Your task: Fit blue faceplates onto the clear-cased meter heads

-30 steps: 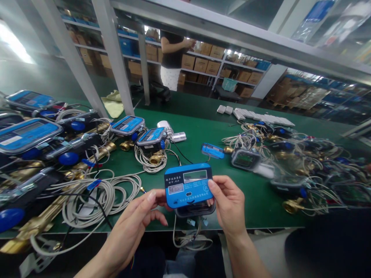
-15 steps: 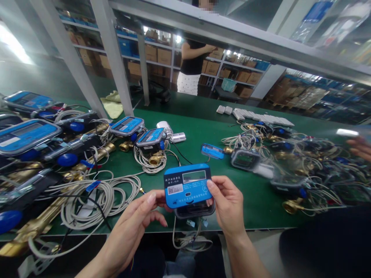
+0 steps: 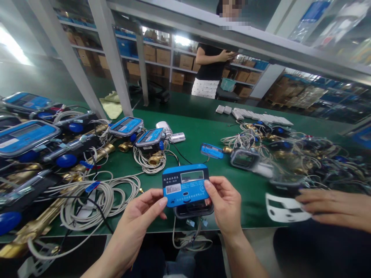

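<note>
A blue faceplate [image 3: 188, 186] with a display window is held up over a dark meter housing [image 3: 194, 210] at the table's front edge. My left hand [image 3: 149, 206] pinches the plate's lower left corner between thumb and fingers. On the plate's right side, my right hand [image 3: 222, 199] grips it with the thumb on top. Coiled grey cable [image 3: 193, 242] hangs below the housing. Another blue faceplate [image 3: 212, 150] lies on the green table [image 3: 191, 123] behind.
Meters with blue faces [image 3: 24, 133], brass pipes and cable coils [image 3: 87, 204] crowd the left. More meters [image 3: 245, 159] lie right. A co-worker's hand [image 3: 333, 206] holds a white cut-out sheet [image 3: 285, 208]. A person [image 3: 207, 69] stands beyond the table.
My left thumb and fingers have closed on the faceplate's corner. The co-worker's hand has come nearer at the right with the white sheet. The person behind has shifted right.
</note>
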The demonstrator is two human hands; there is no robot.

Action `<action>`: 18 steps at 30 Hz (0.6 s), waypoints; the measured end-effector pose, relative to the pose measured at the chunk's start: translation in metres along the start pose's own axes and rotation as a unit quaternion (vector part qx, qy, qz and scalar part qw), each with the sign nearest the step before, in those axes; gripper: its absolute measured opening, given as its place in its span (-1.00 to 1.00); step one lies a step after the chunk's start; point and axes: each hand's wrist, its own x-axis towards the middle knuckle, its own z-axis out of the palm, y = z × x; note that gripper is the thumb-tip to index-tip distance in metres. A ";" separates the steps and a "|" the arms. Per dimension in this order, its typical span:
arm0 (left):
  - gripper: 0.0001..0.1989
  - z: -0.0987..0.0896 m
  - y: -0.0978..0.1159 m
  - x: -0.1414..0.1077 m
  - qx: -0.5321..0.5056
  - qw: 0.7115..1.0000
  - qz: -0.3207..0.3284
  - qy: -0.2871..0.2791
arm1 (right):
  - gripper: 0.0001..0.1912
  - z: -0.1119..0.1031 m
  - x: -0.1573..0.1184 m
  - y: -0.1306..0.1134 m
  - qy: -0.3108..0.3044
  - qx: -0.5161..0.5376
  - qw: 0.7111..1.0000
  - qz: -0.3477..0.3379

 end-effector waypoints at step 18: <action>-0.71 0.005 0.016 -0.007 0.245 0.960 0.122 0.054 | -0.94 -0.001 -0.017 0.000 0.069 -0.081 0.980 -0.166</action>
